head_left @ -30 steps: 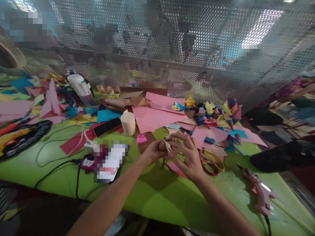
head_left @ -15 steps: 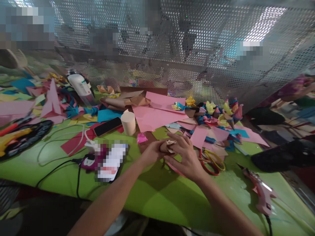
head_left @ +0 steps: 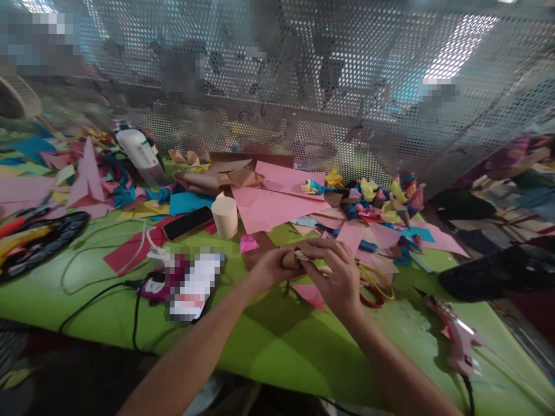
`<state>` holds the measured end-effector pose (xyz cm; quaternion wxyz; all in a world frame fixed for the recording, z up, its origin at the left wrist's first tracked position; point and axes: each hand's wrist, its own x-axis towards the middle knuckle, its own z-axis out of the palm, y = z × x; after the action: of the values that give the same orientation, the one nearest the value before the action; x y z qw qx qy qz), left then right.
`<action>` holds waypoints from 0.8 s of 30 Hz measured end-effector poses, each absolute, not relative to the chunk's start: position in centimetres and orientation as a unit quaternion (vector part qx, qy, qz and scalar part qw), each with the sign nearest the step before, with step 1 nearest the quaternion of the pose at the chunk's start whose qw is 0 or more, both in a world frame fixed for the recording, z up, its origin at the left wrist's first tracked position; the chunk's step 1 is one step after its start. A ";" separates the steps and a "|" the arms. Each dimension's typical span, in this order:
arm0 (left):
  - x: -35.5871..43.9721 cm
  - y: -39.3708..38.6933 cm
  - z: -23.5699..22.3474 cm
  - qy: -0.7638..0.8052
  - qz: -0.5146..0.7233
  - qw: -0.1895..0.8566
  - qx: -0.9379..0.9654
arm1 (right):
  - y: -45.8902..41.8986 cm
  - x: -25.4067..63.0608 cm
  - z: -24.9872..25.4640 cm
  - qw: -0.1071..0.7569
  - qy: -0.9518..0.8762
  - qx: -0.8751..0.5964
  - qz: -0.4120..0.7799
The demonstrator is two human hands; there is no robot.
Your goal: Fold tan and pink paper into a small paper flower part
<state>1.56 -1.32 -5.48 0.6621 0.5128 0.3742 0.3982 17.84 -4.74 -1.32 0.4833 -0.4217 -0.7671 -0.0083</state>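
Observation:
My left hand (head_left: pixel 273 267) is closed around a small brown paper piece (head_left: pixel 291 258), apparently rolled or folded, most of it hidden by my fingers. From the right, my right hand (head_left: pixel 333 271) pinches the paper's upper edge between thumb and fingertips. A pink paper piece (head_left: pixel 310 294) lies on the table just under my hands. Scissors with red and yellow handles (head_left: pixel 375 283) rest beside my right wrist. A small bright pink packet (head_left: pixel 248 243) is left of my hands, near a cream cylindrical cup (head_left: pixel 225 217).
On the green table (head_left: pixel 269 370) are a pink glue gun (head_left: pixel 458 341) at right, a lit phone (head_left: pixel 197 287), a dark phone (head_left: pixel 188 223) and a purple power adapter (head_left: pixel 158 286) with cables. Paper flowers (head_left: pixel 373 196), pink sheets (head_left: pixel 277 205) and a white bottle (head_left: pixel 136 151) line the back by a perforated metal screen (head_left: pixel 277 75).
My right hand's fingers, spread over the brown paper before, have drawn together and now pinch its edge. The left hand keeps its hold in nearly the same place.

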 end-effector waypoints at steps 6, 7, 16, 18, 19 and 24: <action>1.4 -1.3 -5.2 0.370 0.402 0.624 0.559 | -5.0 17.5 -1.2 0.429 -0.807 -0.405 -0.002; 1.4 -1.4 -5.2 0.358 0.406 0.625 0.562 | -5.0 17.6 -1.1 0.414 -0.813 -0.410 0.006; 1.2 -1.9 -5.2 0.324 0.441 0.671 0.501 | -5.4 17.2 -0.8 0.329 -0.848 -0.407 0.080; 1.1 -1.8 -4.8 0.313 0.431 0.678 0.507 | -5.3 17.5 -0.5 0.340 -0.844 -0.405 0.088; 1.1 -1.7 -4.5 0.320 0.428 0.671 0.514 | -5.3 17.8 -0.3 0.352 -0.840 -0.401 0.094; 0.9 -1.3 -3.9 0.412 0.415 0.596 0.551 | -5.1 19.2 0.7 0.410 -0.818 -0.397 0.071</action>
<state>0.95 -1.30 -3.91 0.5957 0.5507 0.4123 0.4146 19.16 -5.13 0.74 0.4103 -0.3967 -0.8181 0.0712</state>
